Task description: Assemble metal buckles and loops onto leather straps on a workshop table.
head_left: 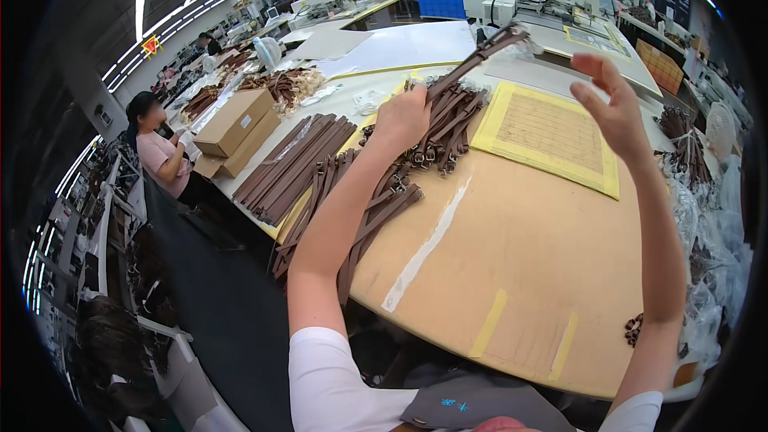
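Observation:
My left hand (403,118) is closed around one end of a bundle of brown straps (478,54), raised above the table and slanting up to the right. Metal fittings seem to show at its far end. My right hand (606,104) is lifted to the right of the bundle, fingers apart, touching nothing. Below the bundle lies a heap of brown buckled straps (454,124). More loose straps (372,220) lie under my left forearm, and flat brown strips (296,164) are stacked farther left.
A yellow-edged template board (552,138) lies on the tan tabletop (512,264). Cardboard boxes (234,124) stand at the left, beside a co-worker (164,152). Tied straps (684,140) and clear plastic bags (704,272) line the right edge. A white machine (496,4) stands behind.

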The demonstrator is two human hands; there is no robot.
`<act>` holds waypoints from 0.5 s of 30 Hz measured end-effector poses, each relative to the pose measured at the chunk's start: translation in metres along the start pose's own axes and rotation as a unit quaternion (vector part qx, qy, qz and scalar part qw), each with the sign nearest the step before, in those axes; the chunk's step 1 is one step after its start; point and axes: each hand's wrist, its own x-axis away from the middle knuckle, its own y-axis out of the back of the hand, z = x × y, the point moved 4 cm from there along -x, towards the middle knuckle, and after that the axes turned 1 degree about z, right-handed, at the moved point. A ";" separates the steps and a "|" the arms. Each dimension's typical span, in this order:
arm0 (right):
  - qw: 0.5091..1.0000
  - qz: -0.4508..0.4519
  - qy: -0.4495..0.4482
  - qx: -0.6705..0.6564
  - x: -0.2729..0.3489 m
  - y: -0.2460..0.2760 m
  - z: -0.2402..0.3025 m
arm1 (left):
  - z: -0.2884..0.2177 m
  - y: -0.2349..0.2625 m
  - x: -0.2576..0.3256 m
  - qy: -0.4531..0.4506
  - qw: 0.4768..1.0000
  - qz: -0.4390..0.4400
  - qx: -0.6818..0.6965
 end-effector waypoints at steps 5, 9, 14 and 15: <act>0.970 0.238 -0.054 -0.005 0.108 -0.060 0.014 | 0.089 -0.134 -0.030 0.111 0.983 0.089 -0.112; 0.926 0.269 -0.265 -0.013 0.212 -0.066 -0.043 | 0.100 -0.189 -0.002 0.141 0.967 0.123 -0.174; 0.878 0.166 -0.403 -0.198 0.302 -0.062 -0.075 | 0.078 -0.161 0.010 0.125 0.983 0.059 -0.122; 0.877 0.134 -0.396 -0.237 0.315 -0.064 -0.077 | 0.066 -0.154 0.015 0.113 0.988 0.055 -0.090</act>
